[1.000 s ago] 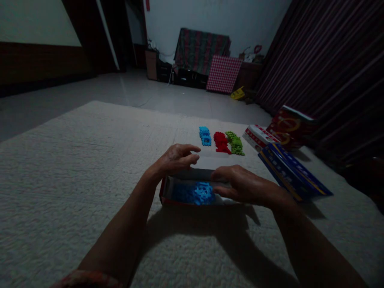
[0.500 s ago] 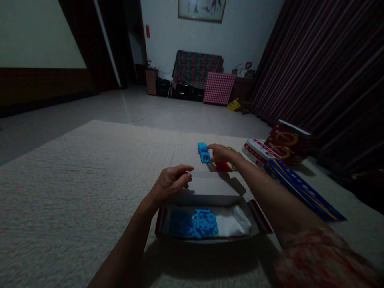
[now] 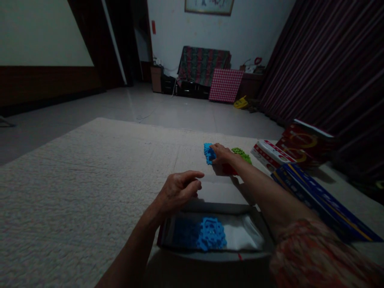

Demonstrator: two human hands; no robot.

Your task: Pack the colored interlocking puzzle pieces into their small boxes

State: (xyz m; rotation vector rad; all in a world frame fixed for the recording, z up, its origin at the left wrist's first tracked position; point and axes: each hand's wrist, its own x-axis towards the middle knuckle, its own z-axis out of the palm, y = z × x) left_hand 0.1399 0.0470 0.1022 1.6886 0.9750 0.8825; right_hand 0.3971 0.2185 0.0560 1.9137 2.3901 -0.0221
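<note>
An open shallow box (image 3: 258,224) lies on the pale rug in front of me, with several blue interlocking pieces (image 3: 211,236) lying on a clear bag inside it. My left hand (image 3: 177,192) rests at the box's far left rim, fingers loosely curled, holding nothing. My right hand (image 3: 221,154) reaches forward and pinches the small stack of blue pieces (image 3: 208,153) beyond the box. A red stack (image 3: 229,170) sits partly hidden under that wrist, and a green stack (image 3: 241,155) lies just right of it.
Flat boxes lie at the right of the rug: a white and red box (image 3: 271,154), a red box (image 3: 306,144) and a blue box (image 3: 318,196). A striped curtain hangs on the right. A covered cabinet and a checked board (image 3: 225,85) stand by the far wall.
My right hand left the box, reached forward and closed on the blue stack, which is now tipped up. My left hand stayed at the box's rim. The view shifted slightly.
</note>
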